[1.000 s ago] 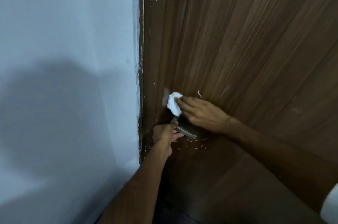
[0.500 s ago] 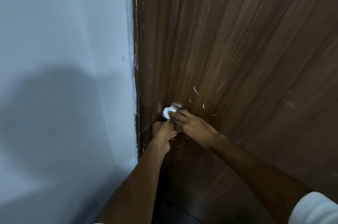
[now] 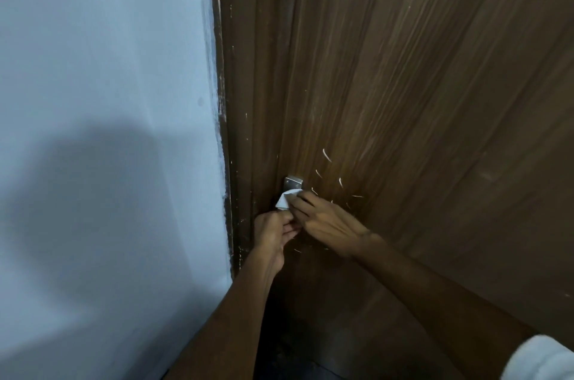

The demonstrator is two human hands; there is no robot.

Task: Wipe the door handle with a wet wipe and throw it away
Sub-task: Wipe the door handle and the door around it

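Note:
A metal door handle plate point(image 3: 293, 183) shows on the brown wooden door point(image 3: 403, 100); only its top end is visible. Just below it, my right hand point(image 3: 329, 223) presses a white wet wipe point(image 3: 285, 200) against the plate with its fingertips. My left hand point(image 3: 275, 232) is closed around the handle's lever, which both hands hide. The two hands touch each other at the handle.
A pale blue wall point(image 3: 102, 131) fills the left side and meets the dark door frame point(image 3: 236, 131). The door has light scratch marks around the handle. A dark floor strip point(image 3: 295, 361) lies at the bottom.
The wipe has slid down the plate, uncovering its top end. My right hand has come down to meet my left hand, and the lever is now hidden.

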